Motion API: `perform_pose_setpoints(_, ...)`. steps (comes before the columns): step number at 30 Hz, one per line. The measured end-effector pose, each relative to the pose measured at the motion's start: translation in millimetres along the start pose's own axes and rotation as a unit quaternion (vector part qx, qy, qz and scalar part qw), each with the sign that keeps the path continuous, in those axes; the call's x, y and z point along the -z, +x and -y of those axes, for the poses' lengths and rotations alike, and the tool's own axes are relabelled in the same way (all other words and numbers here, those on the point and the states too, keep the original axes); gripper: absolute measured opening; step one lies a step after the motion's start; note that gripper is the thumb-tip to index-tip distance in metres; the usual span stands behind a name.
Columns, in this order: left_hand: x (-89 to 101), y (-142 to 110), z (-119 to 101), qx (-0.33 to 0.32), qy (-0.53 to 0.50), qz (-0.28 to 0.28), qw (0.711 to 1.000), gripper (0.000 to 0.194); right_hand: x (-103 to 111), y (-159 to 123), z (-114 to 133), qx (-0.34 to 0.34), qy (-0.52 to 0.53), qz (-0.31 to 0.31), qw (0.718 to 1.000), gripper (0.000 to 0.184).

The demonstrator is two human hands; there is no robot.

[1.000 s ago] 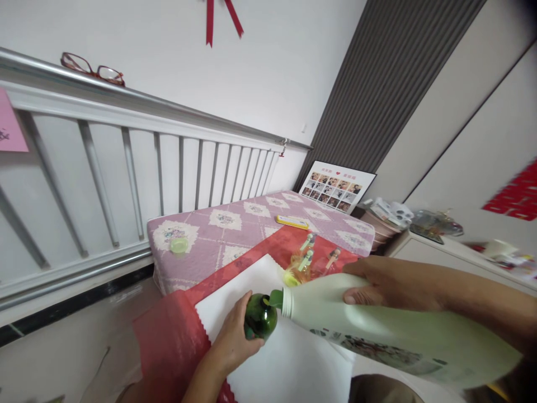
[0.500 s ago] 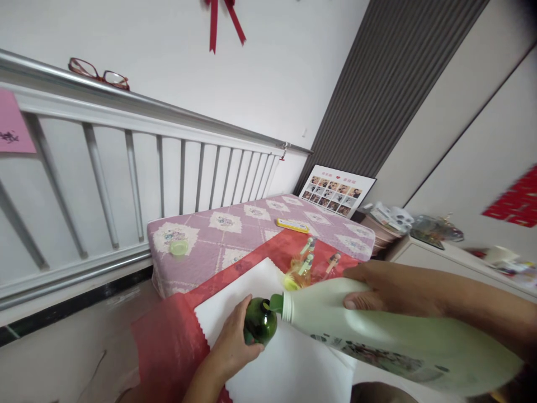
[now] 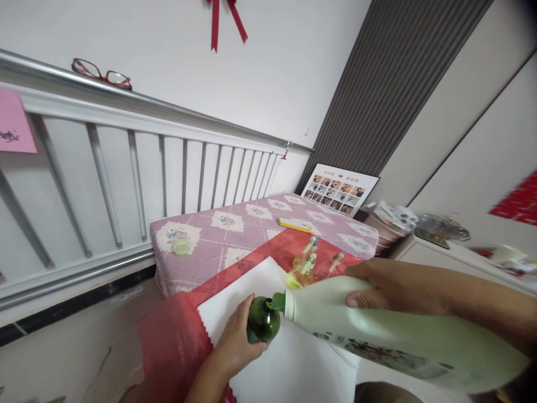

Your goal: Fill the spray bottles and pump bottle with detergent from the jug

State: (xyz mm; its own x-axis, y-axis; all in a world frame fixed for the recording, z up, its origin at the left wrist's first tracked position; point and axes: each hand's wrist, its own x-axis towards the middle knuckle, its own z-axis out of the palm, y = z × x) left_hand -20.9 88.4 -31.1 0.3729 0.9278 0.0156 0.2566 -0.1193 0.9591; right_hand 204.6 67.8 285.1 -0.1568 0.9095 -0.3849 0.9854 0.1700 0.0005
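My left hand [image 3: 241, 338] is wrapped round a small dark green bottle [image 3: 264, 322], whose mouth points up and to the right. My right hand [image 3: 371, 285] grips a large pale green detergent bottle [image 3: 403, 341] from above, fingers over its far side. This big bottle lies tilted on its side, its green spout [image 3: 278, 302] at the mouth of the small bottle. Whether liquid is flowing between them I cannot make out. Beneath both bottles lies a white sheet [image 3: 293, 369] with a scalloped edge, over a red cloth [image 3: 172, 336].
Behind the big bottle stand several small clear bottles [image 3: 309, 263] with pale tops. A light green cap [image 3: 182, 247] and a yellow case [image 3: 294, 225] rest on the purple patterned cover [image 3: 226, 224]. Glasses [image 3: 103, 75] sit on the white radiator [image 3: 146, 123]. A photo board [image 3: 339, 190] leans at the back.
The whole view has shifted slightly, so everything appears a little further right. Both hands keep their hold, and the spout stays at the small bottle's mouth.
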Motion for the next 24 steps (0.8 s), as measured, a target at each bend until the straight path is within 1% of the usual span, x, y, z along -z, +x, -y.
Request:
perform_pose_setpoints(2,-0.1,-0.3,0.1,-0.002,0.0,-0.002,1.0,0.102,1.8,0.3,1.5,0.012,0.009,0.053,0.998,0.061)
perform_pose_setpoints(3,-0.2,-0.4,0.1,-0.002,0.0,-0.003,1.0,0.102,2.5,0.5,1.9,0.015,0.011,0.066,0.998,0.061)
perform_pose_setpoints(10,1.5,-1.0,-3.5,0.007,-0.001,0.001,1.0,0.104,-1.1,1.7,-2.5,0.009,0.007,0.04,0.999,0.061)
perform_pose_setpoints(14,2.3,-1.5,-3.4,0.008,-0.003,-0.001,1.0,0.103,-1.2,1.0,-2.7,0.02,0.013,0.05,0.998,0.061)
perform_pose_setpoints(18,0.9,0.0,0.0,0.01,-0.002,-0.003,1.0,0.105,1.1,-0.1,-1.1,0.015,0.014,0.046,0.999,0.062)
perform_pose_setpoints(21,0.5,1.1,0.9,0.007,-0.001,-0.003,1.0,0.105,3.1,-0.8,1.3,0.014,0.016,0.071,0.997,0.064)
perform_pose_setpoints(24,1.2,0.8,-0.6,0.003,0.001,-0.001,1.0,0.105,4.4,-1.5,4.0,0.007,0.017,0.065,0.998,0.063)
